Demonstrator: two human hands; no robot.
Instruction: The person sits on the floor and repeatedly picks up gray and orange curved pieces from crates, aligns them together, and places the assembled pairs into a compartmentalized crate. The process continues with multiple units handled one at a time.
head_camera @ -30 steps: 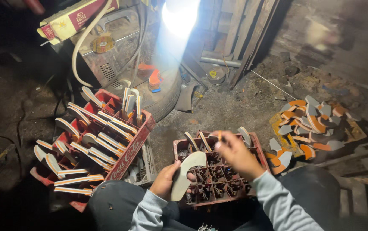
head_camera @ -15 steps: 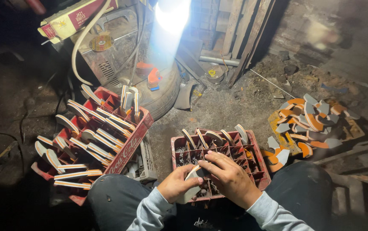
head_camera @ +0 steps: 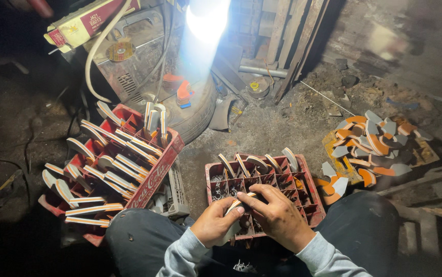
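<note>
My left hand (head_camera: 215,221) and my right hand (head_camera: 277,215) meet over the near part of a red plastic crate (head_camera: 308,197) with small compartments. Together they grip one curved pale sole-shaped piece (head_camera: 237,205) with an orange edge, held low over the crate. Several similar pieces (head_camera: 256,163) stand upright in the crate's far row. My grey sleeves and dark trousers frame the crate from below.
A second red crate (head_camera: 149,179) at left is packed with many upright curved pieces. A loose heap of orange and grey pieces (head_camera: 370,146) lies on a board at right. Behind stand a metal machine (head_camera: 128,66), a tyre, a bright lamp (head_camera: 205,20) and leaning planks.
My right hand came back from the crate's far side toward me. Both hands now close on the pale piece lower and nearer my lap.
</note>
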